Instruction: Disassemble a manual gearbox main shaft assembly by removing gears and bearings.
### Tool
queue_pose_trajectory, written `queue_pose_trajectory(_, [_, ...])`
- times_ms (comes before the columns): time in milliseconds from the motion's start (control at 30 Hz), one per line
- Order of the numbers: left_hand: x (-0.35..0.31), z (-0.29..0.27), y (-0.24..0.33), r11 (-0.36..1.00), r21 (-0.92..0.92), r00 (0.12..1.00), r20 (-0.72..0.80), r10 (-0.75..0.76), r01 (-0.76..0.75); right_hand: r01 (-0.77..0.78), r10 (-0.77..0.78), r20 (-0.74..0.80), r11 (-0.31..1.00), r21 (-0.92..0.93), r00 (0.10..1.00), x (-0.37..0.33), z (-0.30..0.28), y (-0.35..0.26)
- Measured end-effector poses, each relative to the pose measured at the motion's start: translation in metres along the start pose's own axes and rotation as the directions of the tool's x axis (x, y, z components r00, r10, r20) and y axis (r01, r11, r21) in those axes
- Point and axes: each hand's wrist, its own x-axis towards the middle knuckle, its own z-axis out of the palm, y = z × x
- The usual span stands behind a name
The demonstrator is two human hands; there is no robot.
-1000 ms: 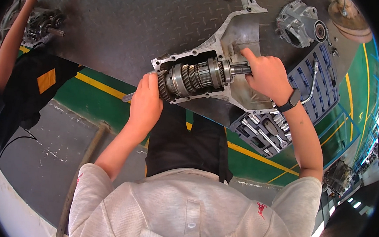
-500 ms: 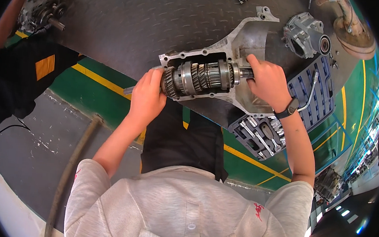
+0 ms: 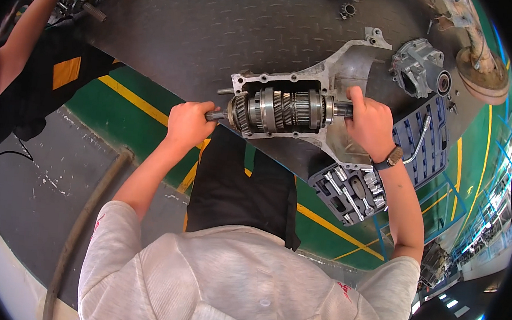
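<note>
A row of metal gears on a shaft, the gear shaft assembly (image 3: 281, 109), lies within the open grey gearbox housing (image 3: 311, 72) on the table. My left hand (image 3: 189, 123) is wrapped round the shaft end that sticks out past the housing's left side. At the other end, my right hand (image 3: 368, 122) grips the shaft's right end above the flared bell of the housing, thumb pointing up and away. A second, thinner rod juts from the housing's upper left corner. The palm sides of both hands are hidden.
Right of the housing, a socket tool case (image 3: 352, 194) lies unfolded, a bent-handled wrench (image 3: 419, 140) across its lid. Beyond it sit a smaller metal housing (image 3: 418, 67) and a rusty stand base (image 3: 482, 75). A small gear (image 3: 347, 11) lies far back. At left, another person's arm (image 3: 28, 40) reaches toward more gearbox parts.
My left hand has slid left off the gears' end and now holds the protruding shaft end. My right hand keeps its hold. The whole view has shifted slightly.
</note>
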Motion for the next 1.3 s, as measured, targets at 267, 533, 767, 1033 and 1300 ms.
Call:
queue_pose_trajectory(267, [0.003, 0.001, 0.020, 0.999, -0.036, 1.000, 0.006, 0.028, -0.027, 0.013, -0.015, 0.068, 0.999, 0.034, 0.998, 0.009, -0.024, -0.012])
queue_pose_trajectory(533, [0.013, 0.014, 0.031, 0.984, -0.146, 0.992, -0.088, 0.085, -0.097, 0.026, -0.026, 0.113, 1.000, 0.009, 0.993, 0.012, -0.039, -0.022])
queue_pose_trajectory(767, [0.000, 0.006, 0.027, 0.958, -0.235, 0.969, -0.219, 0.115, -0.167, 0.021, -0.018, 0.117, 0.999, -0.026, 0.993, 0.009, -0.065, -0.046])
queue_pose_trajectory(1033, [-0.023, -0.029, 0.037, 0.796, -0.334, 0.731, -0.656, 0.187, -0.504, 0.091, -0.114, -0.047, 0.934, -0.346, 0.992, 0.007, -0.197, -0.137])
queue_pose_trajectory(1300, [-0.078, -0.135, 0.113, 0.489, -0.377, 0.465, -0.883, 0.067, -0.787, 0.025, -0.262, -0.150, 0.563, -0.826, 0.953, -0.045, -0.389, -0.299])
